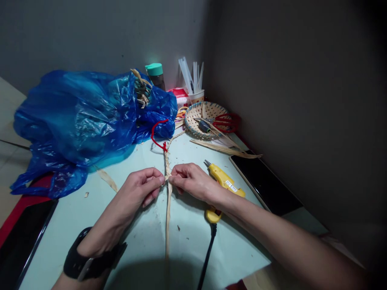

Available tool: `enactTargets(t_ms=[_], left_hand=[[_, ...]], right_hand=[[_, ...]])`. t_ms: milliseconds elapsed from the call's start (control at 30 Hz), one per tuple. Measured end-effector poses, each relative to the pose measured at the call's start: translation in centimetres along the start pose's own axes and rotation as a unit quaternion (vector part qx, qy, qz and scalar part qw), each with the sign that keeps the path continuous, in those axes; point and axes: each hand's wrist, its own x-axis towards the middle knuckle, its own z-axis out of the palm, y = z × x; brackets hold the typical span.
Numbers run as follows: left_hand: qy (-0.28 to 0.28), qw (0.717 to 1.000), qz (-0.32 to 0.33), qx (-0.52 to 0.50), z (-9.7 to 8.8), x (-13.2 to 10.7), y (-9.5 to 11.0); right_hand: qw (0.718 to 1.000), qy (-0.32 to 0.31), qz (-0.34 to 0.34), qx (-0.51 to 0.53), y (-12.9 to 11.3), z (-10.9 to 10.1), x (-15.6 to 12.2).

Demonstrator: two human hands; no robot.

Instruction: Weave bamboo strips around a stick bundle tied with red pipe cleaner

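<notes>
A thin braid of pale straw (166, 163) runs down the middle of the light table (145, 245), tied at its far end with a red cord (157, 137). My left hand (142, 187) and my right hand (190, 181) meet at the braid's near end, both with fingers pinched on its strands. Loose straw strips (167, 225) trail from the pinch toward me. A black watch sits on my left wrist.
A big blue plastic bag (81, 121) fills the left back. A yellow glue gun (222, 181) with a black cable lies under my right forearm. A woven basket (205, 119) with red scissors, a cup of glue sticks (195, 90), a green-capped jar and dark tablets flank the table.
</notes>
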Motion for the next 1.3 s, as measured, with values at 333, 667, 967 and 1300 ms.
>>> enactTargets(t_ms=[333,667,967,1300], left_hand=[[0.047,0.982,-0.004,-0.182,-0.5,0.8,-0.5],[-0.017,0.998,0.006,-0.057,0.6,1.0,-1.2],[0.168,0.974,0.089,0.120,2.5,-1.2,0.5],[0.240,0.853,0.275,0.373,5.2,-2.2,-1.2]], right_hand=[[0.996,-0.009,0.008,0.094,0.2,0.2,-0.3],[0.997,-0.019,0.008,0.074,0.2,0.1,-0.1],[0.999,-0.008,-0.017,0.044,0.1,0.0,-0.3],[0.992,-0.003,0.016,0.127,0.5,0.3,-0.3]])
